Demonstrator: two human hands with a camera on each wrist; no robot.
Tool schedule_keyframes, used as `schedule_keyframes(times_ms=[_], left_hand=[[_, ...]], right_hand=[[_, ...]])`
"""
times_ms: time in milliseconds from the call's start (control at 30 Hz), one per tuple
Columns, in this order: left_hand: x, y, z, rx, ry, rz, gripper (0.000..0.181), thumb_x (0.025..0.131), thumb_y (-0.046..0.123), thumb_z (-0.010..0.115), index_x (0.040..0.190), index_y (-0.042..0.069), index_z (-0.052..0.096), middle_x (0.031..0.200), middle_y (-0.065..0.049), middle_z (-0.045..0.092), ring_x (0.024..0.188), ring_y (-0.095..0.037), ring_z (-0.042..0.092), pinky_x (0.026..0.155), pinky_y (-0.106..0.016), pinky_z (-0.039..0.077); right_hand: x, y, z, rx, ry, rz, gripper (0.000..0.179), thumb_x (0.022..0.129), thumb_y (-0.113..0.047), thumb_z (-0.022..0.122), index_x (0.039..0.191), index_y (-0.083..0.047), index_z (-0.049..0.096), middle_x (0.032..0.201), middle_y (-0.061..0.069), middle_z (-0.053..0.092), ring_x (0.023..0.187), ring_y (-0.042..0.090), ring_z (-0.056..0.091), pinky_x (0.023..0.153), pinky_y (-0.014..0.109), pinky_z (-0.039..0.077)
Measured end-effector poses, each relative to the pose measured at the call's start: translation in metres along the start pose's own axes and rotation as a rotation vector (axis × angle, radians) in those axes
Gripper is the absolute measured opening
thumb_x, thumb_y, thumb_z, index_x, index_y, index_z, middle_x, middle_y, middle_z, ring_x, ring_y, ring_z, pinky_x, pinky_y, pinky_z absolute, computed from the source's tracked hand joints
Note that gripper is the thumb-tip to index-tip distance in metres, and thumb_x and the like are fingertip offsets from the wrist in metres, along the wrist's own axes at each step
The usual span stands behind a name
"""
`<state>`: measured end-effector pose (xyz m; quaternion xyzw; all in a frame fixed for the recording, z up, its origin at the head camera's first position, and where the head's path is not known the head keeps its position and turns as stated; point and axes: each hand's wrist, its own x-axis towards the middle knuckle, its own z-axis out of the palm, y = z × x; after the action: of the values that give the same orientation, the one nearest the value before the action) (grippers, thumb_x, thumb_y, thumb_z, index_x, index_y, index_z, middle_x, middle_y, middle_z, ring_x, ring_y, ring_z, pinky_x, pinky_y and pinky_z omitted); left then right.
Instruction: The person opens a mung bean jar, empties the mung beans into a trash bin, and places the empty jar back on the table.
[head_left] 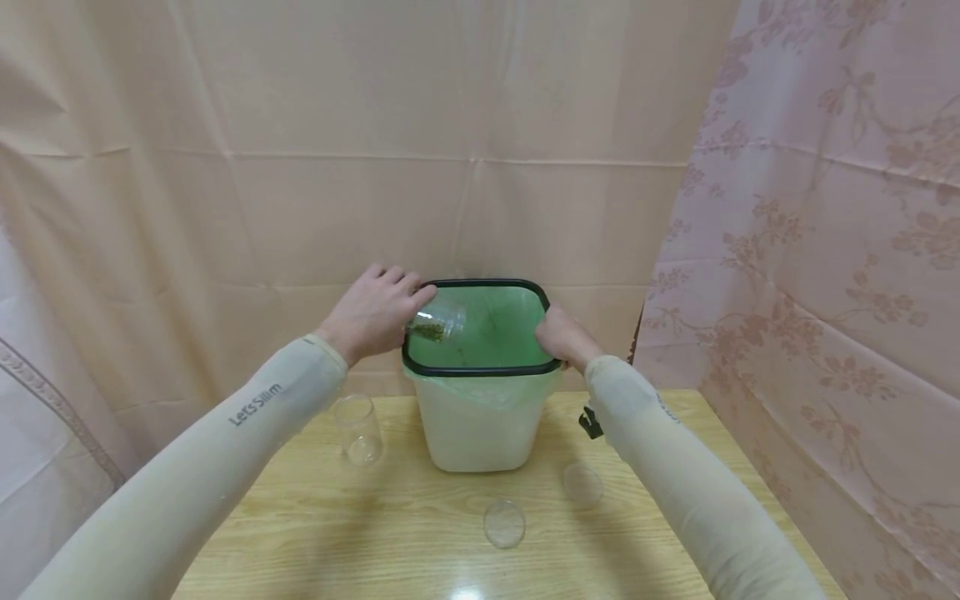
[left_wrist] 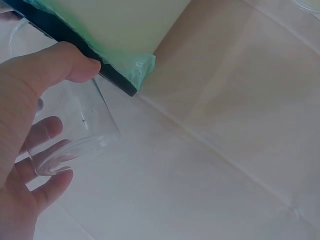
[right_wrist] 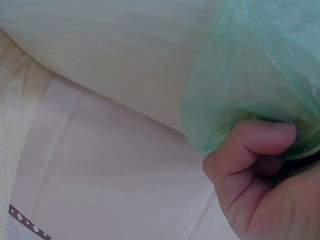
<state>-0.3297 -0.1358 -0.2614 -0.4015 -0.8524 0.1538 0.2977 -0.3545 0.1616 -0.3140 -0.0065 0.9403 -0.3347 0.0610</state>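
Observation:
My left hand (head_left: 381,308) holds a clear jar (head_left: 450,315) tilted at the left side of a trash bin (head_left: 480,425), its mouth over the inside. Small greenish-brown bits (head_left: 429,332) lie in the jar in the head view. In the left wrist view the fingers curl round the clear jar (left_wrist: 82,117), and the thumb lies by the bin's black rim (left_wrist: 65,35). With curled fingers, my right hand (head_left: 566,336) grips the rim on the right side. A thin green bag (right_wrist: 250,75) lines the bin and hangs over its edge.
Another clear jar (head_left: 358,432) stands on the wooden table (head_left: 420,542) left of the bin. Two clear round lids (head_left: 504,524) lie in front. A black object (head_left: 590,422) sits near the right forearm. Curtains (head_left: 337,167) hang behind and at the sides.

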Motion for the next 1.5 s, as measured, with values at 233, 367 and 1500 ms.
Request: schedule_keyframes(times_ms=[233,367,1500], left_hand=[[0.001,0.0,-0.001,0.026,0.014,0.031,0.036,0.082,-0.003,0.064,0.116,0.004,0.064,0.103,-0.014,0.065,0.097,-0.035,0.062,0.085,-0.049,0.05],[0.002,0.0,-0.001,0.044,0.019,0.048,0.035,0.084,-0.005,0.062,0.117,0.004,0.064,0.103,-0.014,0.065,0.097,-0.035,0.062,0.085,-0.048,0.051],[0.019,0.007,-0.013,0.357,0.023,0.254,0.054,0.08,-0.002,0.081,0.13,0.01,0.064,0.119,-0.01,0.065,0.11,-0.031,0.055,0.104,-0.044,0.041]], right_hand=[[-0.001,0.0,0.001,0.016,-0.001,0.012,0.017,0.097,-0.003,0.032,0.096,-0.003,0.049,0.078,0.009,0.051,0.045,0.016,0.045,0.038,0.028,0.042],[-0.001,0.0,0.0,0.022,-0.003,0.017,0.017,0.098,-0.004,0.032,0.098,-0.003,0.048,0.08,0.01,0.051,0.046,0.016,0.045,0.038,0.028,0.042],[-0.002,0.0,0.0,0.025,0.006,0.012,0.016,0.096,-0.004,0.032,0.106,-0.002,0.045,0.087,0.012,0.051,0.057,0.021,0.051,0.04,0.031,0.044]])
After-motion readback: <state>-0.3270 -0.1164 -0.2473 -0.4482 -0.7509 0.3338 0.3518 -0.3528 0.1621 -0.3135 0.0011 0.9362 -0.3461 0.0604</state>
